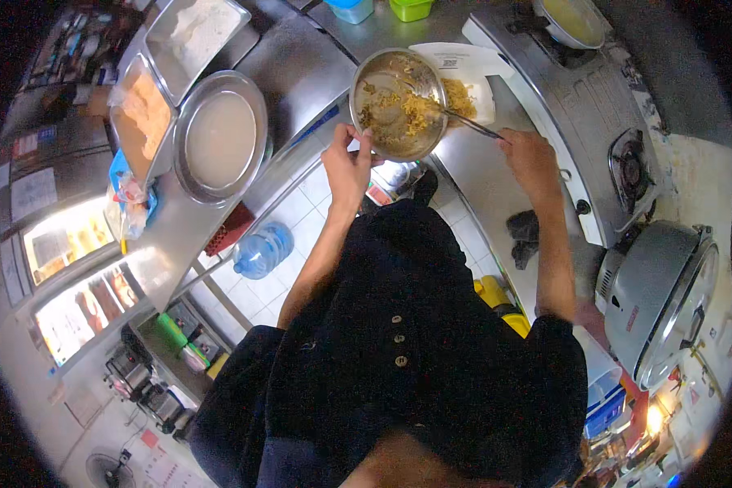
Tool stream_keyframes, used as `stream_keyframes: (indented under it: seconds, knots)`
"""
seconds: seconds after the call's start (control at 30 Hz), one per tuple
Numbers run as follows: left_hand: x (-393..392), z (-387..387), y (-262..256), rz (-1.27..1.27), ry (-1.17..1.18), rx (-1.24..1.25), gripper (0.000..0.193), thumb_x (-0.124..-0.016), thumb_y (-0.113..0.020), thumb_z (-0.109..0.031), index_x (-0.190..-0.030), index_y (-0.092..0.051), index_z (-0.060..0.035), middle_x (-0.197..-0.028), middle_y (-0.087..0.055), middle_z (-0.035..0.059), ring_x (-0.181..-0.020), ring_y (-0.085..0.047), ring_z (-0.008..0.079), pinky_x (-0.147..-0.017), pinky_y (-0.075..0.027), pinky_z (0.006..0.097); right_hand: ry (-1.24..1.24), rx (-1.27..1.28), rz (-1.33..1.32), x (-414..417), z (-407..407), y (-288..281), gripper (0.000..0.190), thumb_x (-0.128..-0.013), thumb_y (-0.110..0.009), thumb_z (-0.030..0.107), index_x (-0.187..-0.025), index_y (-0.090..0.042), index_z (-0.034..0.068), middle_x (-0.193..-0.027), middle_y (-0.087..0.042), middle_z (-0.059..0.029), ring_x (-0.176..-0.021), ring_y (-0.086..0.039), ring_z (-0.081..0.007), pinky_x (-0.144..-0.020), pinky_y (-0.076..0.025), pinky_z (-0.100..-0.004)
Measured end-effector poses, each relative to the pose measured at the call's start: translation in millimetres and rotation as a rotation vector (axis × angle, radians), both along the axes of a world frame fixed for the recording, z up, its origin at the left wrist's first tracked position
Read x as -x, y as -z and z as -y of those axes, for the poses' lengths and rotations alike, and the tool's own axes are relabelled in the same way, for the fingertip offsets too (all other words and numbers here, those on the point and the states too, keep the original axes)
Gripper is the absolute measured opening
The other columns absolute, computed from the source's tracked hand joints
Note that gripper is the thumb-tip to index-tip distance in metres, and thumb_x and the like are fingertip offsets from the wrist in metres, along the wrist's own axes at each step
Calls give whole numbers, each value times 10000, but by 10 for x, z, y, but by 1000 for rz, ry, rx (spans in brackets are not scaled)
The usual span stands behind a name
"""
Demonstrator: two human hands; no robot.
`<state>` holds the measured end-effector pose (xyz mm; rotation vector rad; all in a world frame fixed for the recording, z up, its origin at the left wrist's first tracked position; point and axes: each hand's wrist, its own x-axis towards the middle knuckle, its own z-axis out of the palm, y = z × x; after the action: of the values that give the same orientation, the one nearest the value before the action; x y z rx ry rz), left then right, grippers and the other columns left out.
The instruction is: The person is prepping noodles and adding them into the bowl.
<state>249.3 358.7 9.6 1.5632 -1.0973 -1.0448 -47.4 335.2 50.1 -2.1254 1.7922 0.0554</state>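
Observation:
My left hand (351,158) grips the near left rim of a round steel bowl (380,138), which is tilted. Yellow noodle-like food (419,110) and darker bits cling to the inside of the bowl. In my right hand (527,160) is the end of metal tongs (477,125), whose far end reaches over the bowl's right rim to the food. Just right of the bowl, partly behind it, lies an open white takeaway box (485,100) with more of the yellow food (459,97) in it. The tips of the tongs are hard to make out.
A gas stove (592,116) and a large grey cooker with a glass lid (653,299) stand at the right. At the left are a steel basin of pale liquid (221,140) and trays of white (198,30) and orange-tan powder (143,116). A blue water bottle (264,250) lies below on the tiles.

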Motion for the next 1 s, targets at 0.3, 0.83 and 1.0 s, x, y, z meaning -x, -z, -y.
stream_keyframes:
  seconds: [0.3,0.83,1.0]
  knots:
    - [-98,47,52,-74,-50,-25,198,-933,-610,-78,-860,-449,12,-859,-685,176,-595,-697,211,-453,-558,292,81,281,212,69,-46,-400,205,-926,-593,268,-975,-687,93,-827,-679,-172,-774,-655,-374,-687,-512,-448]
    - [-248,5,22,-144,-141,16,196,-938,-605,-72,-872,-443,16,-884,-670,175,-592,-689,206,-475,-581,291,306,346,258,419,-116,358,262,-917,-637,254,-1038,-686,27,-761,-657,-195,-635,-620,-353,-606,-478,-409]
    - [-305,-24,23,-187,-152,30,203,-946,-600,-89,-871,-440,11,-898,-667,175,-618,-697,218,-489,-594,301,244,245,203,515,-29,738,328,-888,-661,303,-1112,-677,64,-873,-686,-203,-794,-667,-360,-716,-516,-428]
